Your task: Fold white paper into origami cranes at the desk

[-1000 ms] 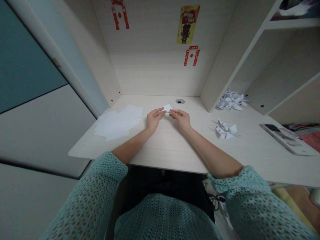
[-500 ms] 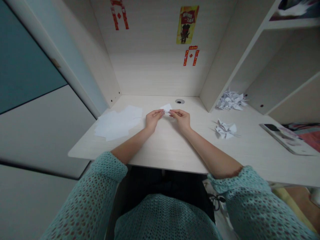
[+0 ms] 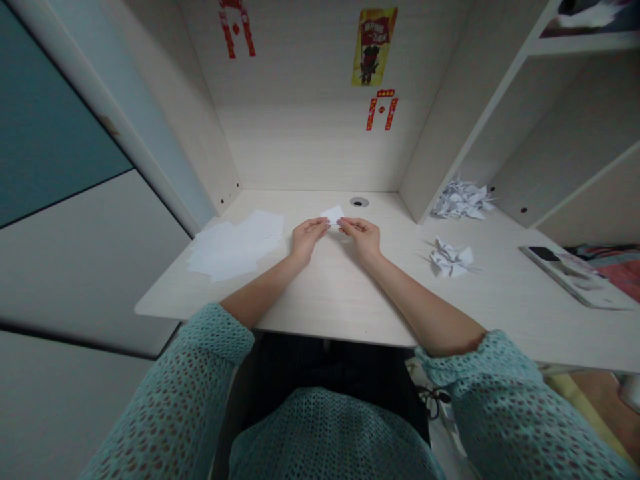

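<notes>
A small white piece of paper (image 3: 333,214), apparently folded, is held over the middle of the desk. My left hand (image 3: 309,239) pinches its left side between thumb and fingers. On the other side, my right hand (image 3: 363,237) is closed on the right edge in the same way. The lower edge of the paper is partly covered by my fingertips. Loose white sheets (image 3: 235,245) lie spread out to the left of my left hand. Folded white paper pieces (image 3: 451,258) sit in a small heap to the right of my right hand.
A larger pile of folded paper (image 3: 463,199) lies by the shelf divider (image 3: 445,133) at the back right. Farther right rests a phone (image 3: 575,277), near red and grey cloth (image 3: 617,270). A round cable hole (image 3: 359,202) is set in the desk (image 3: 330,300) behind my hands.
The paper between my fingers shows slightly more of its flat face. Both hands keep their grip in nearly the same place; the view has shifted very slightly.
</notes>
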Available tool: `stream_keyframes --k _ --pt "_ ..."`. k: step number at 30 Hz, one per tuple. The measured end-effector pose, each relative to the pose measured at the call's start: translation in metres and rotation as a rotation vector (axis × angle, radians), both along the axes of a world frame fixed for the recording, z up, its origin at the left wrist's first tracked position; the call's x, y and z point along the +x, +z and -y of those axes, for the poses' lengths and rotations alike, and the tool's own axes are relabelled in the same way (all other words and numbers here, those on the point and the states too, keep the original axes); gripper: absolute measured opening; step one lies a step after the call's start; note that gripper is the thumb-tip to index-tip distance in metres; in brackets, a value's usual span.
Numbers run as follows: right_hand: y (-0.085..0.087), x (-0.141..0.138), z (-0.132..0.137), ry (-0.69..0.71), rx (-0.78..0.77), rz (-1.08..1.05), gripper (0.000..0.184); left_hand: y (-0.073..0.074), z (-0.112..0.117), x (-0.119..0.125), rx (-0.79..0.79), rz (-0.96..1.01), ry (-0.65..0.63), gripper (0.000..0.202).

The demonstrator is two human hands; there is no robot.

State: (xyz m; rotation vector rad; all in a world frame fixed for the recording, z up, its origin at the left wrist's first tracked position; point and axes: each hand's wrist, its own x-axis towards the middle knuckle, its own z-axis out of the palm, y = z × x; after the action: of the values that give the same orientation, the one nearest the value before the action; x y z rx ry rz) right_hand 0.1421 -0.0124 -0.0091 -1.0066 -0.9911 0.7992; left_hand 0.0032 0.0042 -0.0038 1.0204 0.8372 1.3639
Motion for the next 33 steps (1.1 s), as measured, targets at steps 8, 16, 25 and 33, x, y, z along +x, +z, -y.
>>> stream_keyframes --k 8,16,25,33 --pt "0.0010 0.0018 0.0010 0.020 0.007 0.010 0.032 0.0036 0.0048 0.0008 -0.001 -0.077 0.005 0.060" --pt "0.0031 0.0013 0.0023 0.053 0.022 0.046 0.030 0.0031 0.0039 0.0013 -0.006 -0.096 -0.077 0.036" --pt "0.0043 0.0011 0.0025 0.042 -0.006 0.060 0.032 0.0039 0.0056 0.0010 -0.018 -0.057 -0.107 0.033" --pt "0.0057 0.0009 0.0036 0.048 -0.005 0.017 0.031 0.0049 0.0068 0.0011 -0.012 -0.037 -0.126 0.033"
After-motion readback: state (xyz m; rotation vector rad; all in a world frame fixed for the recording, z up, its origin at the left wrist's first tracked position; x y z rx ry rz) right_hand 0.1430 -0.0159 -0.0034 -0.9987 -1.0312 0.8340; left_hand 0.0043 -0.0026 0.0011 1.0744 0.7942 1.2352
